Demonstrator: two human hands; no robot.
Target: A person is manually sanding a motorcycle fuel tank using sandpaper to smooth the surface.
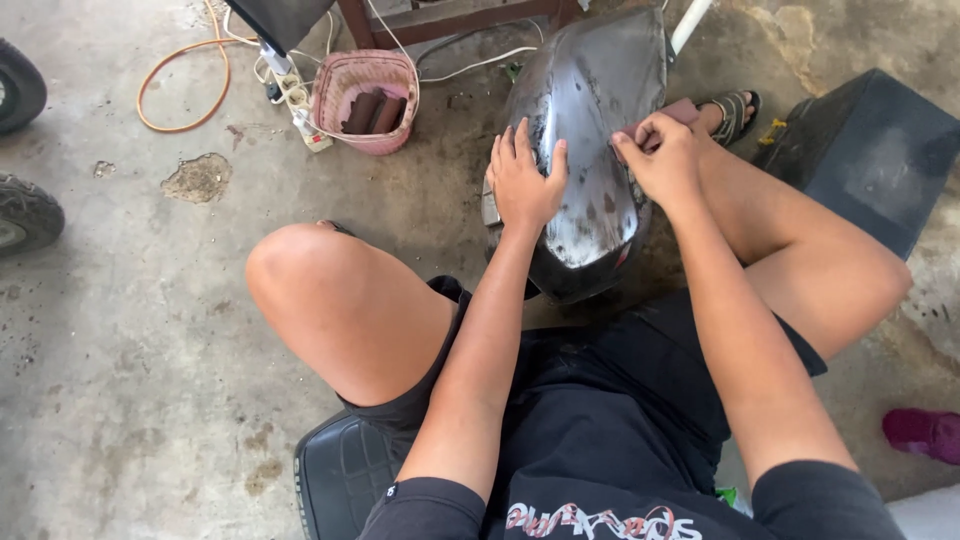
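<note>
We held a long, dark grey scuffed metal fender panel [590, 130] between our knees above the concrete floor [130, 330], its long axis running away from us, narrower end nearest. Our left hand [524, 182] lay spread flat on it; our right hand [660, 155] pinched something small against its surface. Beside it, a pink woven basket [352, 75] held brown cylinders [374, 112].

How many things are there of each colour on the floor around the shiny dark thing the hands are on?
Pink: 2, the basket and the shoe.
Orange: 1, the cable.
White: 1, the power strip.
Black: 3, two tyres and the box.
Total: 7.
</note>
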